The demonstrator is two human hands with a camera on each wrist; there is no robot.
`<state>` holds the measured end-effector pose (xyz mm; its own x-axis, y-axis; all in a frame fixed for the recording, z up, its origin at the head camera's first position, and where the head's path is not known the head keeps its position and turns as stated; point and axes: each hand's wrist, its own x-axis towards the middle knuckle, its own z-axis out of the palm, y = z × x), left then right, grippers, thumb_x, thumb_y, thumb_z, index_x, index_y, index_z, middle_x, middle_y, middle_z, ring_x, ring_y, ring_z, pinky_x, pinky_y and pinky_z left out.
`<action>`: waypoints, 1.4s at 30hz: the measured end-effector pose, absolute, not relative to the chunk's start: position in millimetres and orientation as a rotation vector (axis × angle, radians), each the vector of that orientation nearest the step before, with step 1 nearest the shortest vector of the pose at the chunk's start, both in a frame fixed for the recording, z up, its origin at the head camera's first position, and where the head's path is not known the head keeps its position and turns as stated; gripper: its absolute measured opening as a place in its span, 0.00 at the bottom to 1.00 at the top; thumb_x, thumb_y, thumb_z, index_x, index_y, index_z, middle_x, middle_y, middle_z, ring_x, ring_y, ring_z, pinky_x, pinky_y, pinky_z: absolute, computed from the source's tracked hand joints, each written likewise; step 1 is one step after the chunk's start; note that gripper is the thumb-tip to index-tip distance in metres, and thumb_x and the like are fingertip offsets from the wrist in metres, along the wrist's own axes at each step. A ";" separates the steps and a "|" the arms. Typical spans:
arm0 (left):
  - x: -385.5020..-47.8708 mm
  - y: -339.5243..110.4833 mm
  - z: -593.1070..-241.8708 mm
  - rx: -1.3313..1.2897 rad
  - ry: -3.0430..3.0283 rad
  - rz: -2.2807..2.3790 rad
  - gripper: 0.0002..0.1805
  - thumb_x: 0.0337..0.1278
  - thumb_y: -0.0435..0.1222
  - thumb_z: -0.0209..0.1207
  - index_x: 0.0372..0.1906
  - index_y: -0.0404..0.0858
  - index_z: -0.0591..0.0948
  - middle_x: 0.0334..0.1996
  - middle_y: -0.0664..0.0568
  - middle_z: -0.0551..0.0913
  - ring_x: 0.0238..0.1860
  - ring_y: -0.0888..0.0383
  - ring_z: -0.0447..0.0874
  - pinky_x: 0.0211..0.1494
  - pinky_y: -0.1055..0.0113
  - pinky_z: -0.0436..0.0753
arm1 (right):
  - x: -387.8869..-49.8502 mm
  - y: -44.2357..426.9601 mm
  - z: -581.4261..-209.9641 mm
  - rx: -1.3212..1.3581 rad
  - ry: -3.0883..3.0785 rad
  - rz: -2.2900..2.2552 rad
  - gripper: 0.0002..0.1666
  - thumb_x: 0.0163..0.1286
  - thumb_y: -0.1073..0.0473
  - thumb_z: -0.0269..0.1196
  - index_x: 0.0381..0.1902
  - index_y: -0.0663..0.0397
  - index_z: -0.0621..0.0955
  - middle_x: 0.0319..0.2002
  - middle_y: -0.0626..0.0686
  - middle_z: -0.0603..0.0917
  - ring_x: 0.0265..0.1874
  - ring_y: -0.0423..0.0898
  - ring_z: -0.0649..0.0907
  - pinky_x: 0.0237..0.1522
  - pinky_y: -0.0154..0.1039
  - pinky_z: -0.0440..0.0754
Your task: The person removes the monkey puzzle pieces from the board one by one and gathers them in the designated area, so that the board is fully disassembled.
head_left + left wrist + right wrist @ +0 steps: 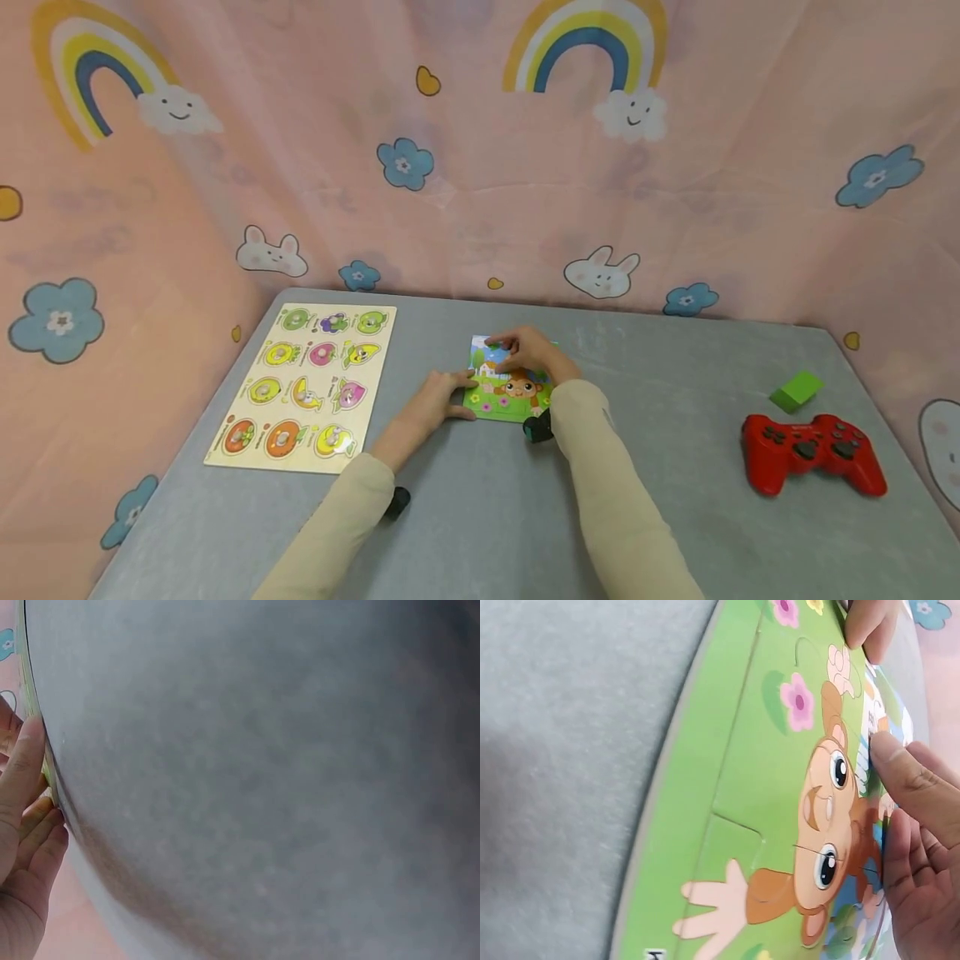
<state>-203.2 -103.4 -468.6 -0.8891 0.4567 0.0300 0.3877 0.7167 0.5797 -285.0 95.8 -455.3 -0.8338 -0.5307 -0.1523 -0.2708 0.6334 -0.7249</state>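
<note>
A square jigsaw puzzle [498, 406] with a cartoon monkey lies flat on the grey table. At its left edge, my left hand [433, 402] touches the border with thumb and forefinger spread apart. My right hand [531, 350] reaches over the upper part of the puzzle, with thumb and fingertips resting on the picture. In the right wrist view the monkey picture [780, 787] shows seams between its pieces, and the right thumb [904, 769] lies against the house area. Whether a piece sits under the right fingertips is hidden. The left wrist view catches the left fingers [26, 761] along the puzzle's edge.
A wooden fruit peg board [251, 364] lies on the left of the table. To the right are a red game controller [813, 454] and a green block [797, 392]. A pink patterned curtain [480, 208] hangs behind the table.
</note>
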 end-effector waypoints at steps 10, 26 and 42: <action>-203.1 -102.7 -468.1 0.713 2.800 0.900 0.28 0.39 0.36 0.73 0.50 0.28 0.82 0.58 0.38 0.76 0.61 0.43 0.74 0.64 0.54 0.72 | -288.9 89.3 -448.6 -0.549 2.500 -0.888 0.29 0.60 0.63 0.69 0.60 0.53 0.78 0.40 0.57 0.77 0.30 0.45 0.71 0.33 0.34 0.71; -202.6 -102.0 -466.1 0.718 2.801 0.877 0.29 0.38 0.36 0.73 0.50 0.28 0.82 0.58 0.37 0.76 0.60 0.41 0.74 0.64 0.54 0.72 | -284.0 78.5 -433.6 -0.486 2.488 -0.783 0.30 0.62 0.67 0.67 0.63 0.51 0.76 0.58 0.66 0.74 0.56 0.58 0.74 0.58 0.49 0.75; -201.8 -100.8 -467.9 0.707 2.788 0.917 0.28 0.39 0.35 0.73 0.50 0.27 0.82 0.58 0.36 0.76 0.60 0.41 0.74 0.63 0.53 0.74 | -281.3 76.3 -448.0 -0.559 2.585 -0.793 0.28 0.60 0.68 0.68 0.59 0.55 0.76 0.59 0.66 0.69 0.59 0.60 0.70 0.62 0.51 0.71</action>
<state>-201.8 -100.8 -467.9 -0.8834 0.4678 0.0285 0.3935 0.7072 0.5873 -281.3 76.3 -448.0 -0.8494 -0.4721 -0.2357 -0.2588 0.7620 -0.5937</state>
